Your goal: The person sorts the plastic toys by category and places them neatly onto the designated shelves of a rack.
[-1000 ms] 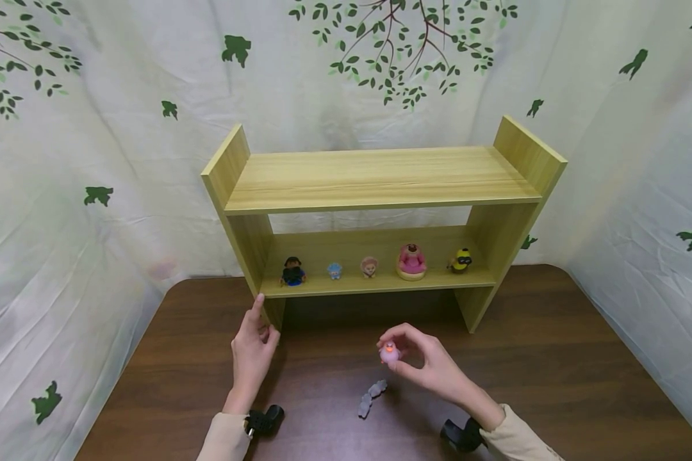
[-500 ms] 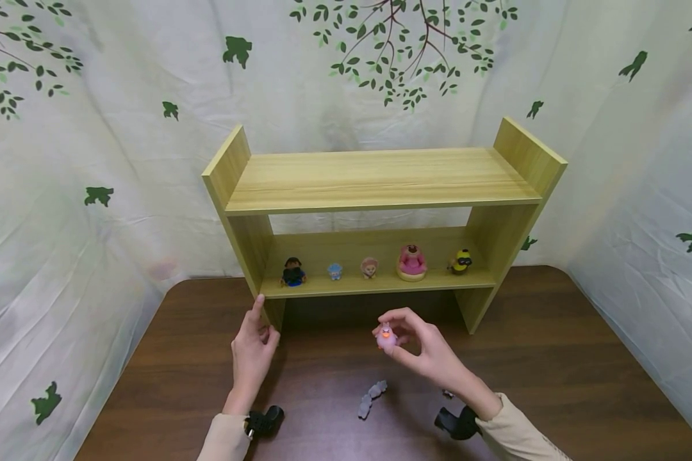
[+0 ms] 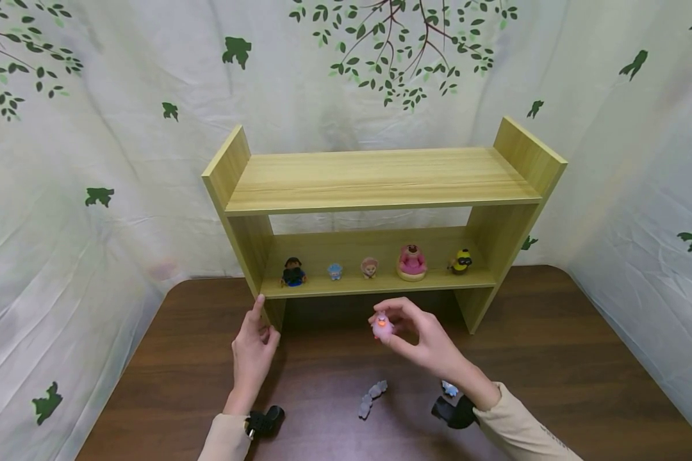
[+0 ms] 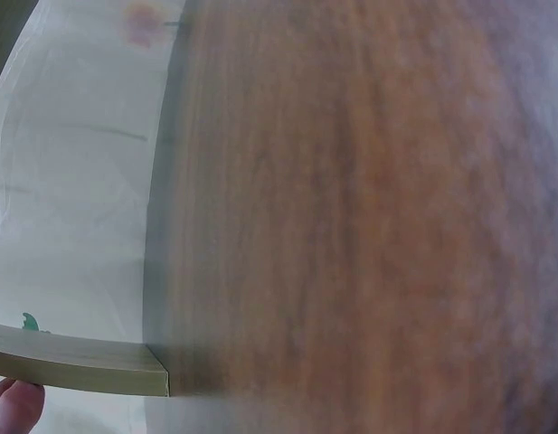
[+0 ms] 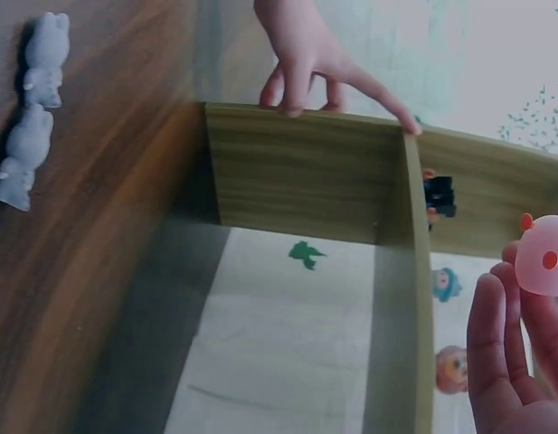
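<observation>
From where I sit, the pink bird figurine (image 3: 383, 325) is off the surface (image 3: 323, 358), pinched between the thumb and fingers of the right hand (image 3: 432, 346). It sits right at the fingertips, on the side of that hand nearer the person's left, upright with its orange beak towards my head camera. In that view I see it just below the front edge of the lower shelf (image 3: 352, 285); how far in front, I can't judge. My right wrist feed catches its rounded body beside the fingers, partly cut off by the frame.

The left hand (image 3: 252, 349) has its index finger stretched out, the tip touching the wooden shelf unit (image 3: 384, 179) at its front left corner (my left wrist feed gets only a bit of finger against the wooden edge).

On the lower shelf I count, from left to right, a dark-haired figurine (image 3: 292, 273), a small blue figurine (image 3: 335, 271), a beige figurine (image 3: 369, 267), a pink bear figurine (image 3: 412, 262) and a yellow goggled figurine (image 3: 460, 261), each standing apart. Grey figurines (image 3: 372, 398) lie end to end on the surface between the forearms, and a small blue-and-white object (image 3: 449, 388) shows beside the right wrist, partly hidden.
</observation>
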Demonstrator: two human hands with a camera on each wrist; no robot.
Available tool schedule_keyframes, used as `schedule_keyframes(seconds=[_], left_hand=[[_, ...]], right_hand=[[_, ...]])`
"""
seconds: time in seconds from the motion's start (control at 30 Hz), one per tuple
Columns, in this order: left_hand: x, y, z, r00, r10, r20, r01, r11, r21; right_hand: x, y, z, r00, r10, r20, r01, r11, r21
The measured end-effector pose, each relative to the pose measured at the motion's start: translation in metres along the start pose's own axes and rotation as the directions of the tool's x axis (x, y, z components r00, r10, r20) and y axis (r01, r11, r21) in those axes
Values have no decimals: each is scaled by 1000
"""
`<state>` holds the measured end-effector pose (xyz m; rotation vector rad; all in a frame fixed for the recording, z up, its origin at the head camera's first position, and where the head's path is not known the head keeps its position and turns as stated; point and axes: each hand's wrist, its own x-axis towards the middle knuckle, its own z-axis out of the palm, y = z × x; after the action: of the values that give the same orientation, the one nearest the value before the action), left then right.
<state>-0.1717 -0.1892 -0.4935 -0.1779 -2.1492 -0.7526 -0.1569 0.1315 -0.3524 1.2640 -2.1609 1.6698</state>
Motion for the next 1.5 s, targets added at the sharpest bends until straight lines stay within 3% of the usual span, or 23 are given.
schedule_keyframes(seconds=[0.2, 0.53, 0.87, 1.3, 1.5], left_hand=[[0, 0, 0, 1000, -9, -1, 9, 1000, -4], [-1, -1, 1, 1000, -15, 0, 15, 1000, -11], [-2, -1, 0, 998, -56, 28, 57, 998, -10], [-1, 0, 1, 1000, -28, 6, 28, 1000, -8], [-1, 0, 1, 999, -38, 16, 38, 999, -4]], right_hand=[[8, -4, -1, 1000, 2, -13, -3, 1000, -15], [14, 18, -1, 999, -21, -35, 20, 1000, -16], [27, 13, -3, 997, -65, -32, 64, 998, -20], [44, 0, -3, 998, -43, -45, 43, 999, -4], [52, -4, -3, 997, -72, -40, 72, 997, -6]])
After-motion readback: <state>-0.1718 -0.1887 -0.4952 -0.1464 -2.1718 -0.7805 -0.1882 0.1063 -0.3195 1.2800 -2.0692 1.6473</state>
